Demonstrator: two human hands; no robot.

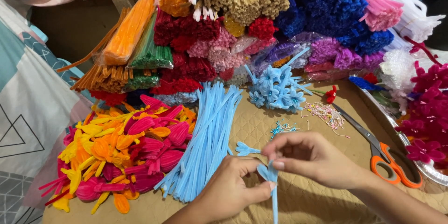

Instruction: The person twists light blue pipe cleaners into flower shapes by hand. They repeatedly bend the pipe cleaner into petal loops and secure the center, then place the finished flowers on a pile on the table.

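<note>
Across the tan quilted work surface (261, 126), near its front edge: left hand (233, 189) and right hand (310, 158) together, pinched on a light-blue fuzzy pipe-cleaner stem (271, 182), top bent into petal loops, lower end hanging straight.

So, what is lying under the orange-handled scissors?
The orange-handled scissors lie on a tan quilted mat. The handles rest against a silver tray rim. The exact mat area beneath the blades and handles is covered, so anything small there cannot be seen.
</note>
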